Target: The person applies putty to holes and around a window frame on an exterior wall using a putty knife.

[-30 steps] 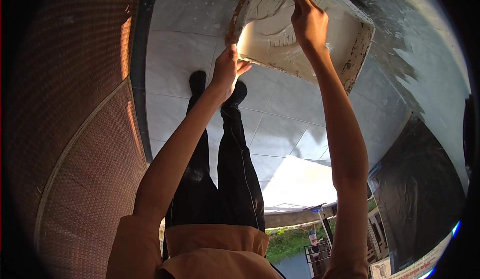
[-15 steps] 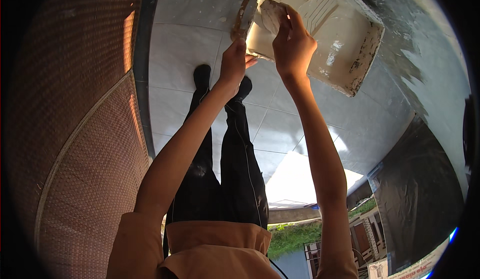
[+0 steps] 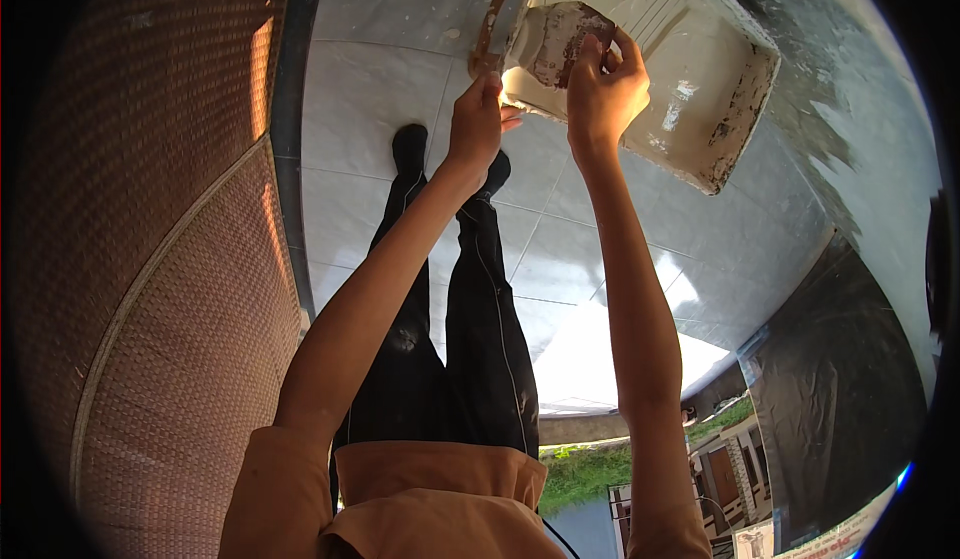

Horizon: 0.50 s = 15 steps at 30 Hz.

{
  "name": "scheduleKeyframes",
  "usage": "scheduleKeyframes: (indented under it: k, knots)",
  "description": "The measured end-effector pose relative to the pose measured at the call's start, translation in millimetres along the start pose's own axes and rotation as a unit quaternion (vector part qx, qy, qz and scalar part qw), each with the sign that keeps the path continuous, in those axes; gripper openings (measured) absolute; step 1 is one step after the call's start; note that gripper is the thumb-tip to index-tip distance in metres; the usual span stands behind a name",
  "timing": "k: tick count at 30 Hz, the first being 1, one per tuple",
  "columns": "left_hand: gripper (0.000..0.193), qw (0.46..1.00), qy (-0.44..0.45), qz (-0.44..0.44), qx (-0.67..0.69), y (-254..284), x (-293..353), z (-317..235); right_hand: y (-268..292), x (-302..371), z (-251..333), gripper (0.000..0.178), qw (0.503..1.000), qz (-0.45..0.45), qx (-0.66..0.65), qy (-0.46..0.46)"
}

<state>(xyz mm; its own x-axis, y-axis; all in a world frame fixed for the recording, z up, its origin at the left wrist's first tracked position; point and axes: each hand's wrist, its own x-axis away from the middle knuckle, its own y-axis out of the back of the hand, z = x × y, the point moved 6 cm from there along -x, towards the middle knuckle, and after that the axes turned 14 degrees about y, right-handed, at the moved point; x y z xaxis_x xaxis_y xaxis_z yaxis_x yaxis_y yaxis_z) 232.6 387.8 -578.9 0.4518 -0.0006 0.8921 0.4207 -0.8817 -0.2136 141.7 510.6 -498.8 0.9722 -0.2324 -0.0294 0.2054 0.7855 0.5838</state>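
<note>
A white paint tray [image 3: 745, 109] with a ribbed slope is held up over the floor at the top of the view, its rim and right wall crusted with dried, flaking paint. My left hand [image 3: 475, 131] grips its near left corner, thumb on top. Inside the tray, over its left part, my right hand [image 3: 610, 99] pinches a flat, paint-crusted brown and whitish piece [image 3: 560, 41] with an uneven edge. Whether that piece touches the tray bottom, I cannot tell. Pale wet-looking paint coats the tray around it.
A woven mat panel [image 3: 180, 339] rises along the left. To the right stands a grey wall [image 3: 830, 89] with lighter paint patches, and a black sheet [image 3: 840, 389] hangs below it. My feet are on grey floor tiles [image 3: 375, 109]. A brown strip-like object [image 3: 490, 29] is beside the tray's left edge.
My right hand has moved slightly right and turned the flat piece, so its brown broad face now shows. The left hand keeps its hold; the tray has shifted slightly right.
</note>
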Motion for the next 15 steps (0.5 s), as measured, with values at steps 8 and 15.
scheduleKeyframes:
  k: [8, 15]
  knots:
    - [0.042, 1.0, -0.007, -0.009, -0.002, -2, 0, 4, -2, 4, -46, 0.032, 0.977, -0.039, -0.168, -0.126]
    - [0.053, 0.988, 0.011, -0.054, -0.146, 18, 9, -10, 13, 13, -25, 0.033, 0.877, 0.001, -0.392, -0.278]
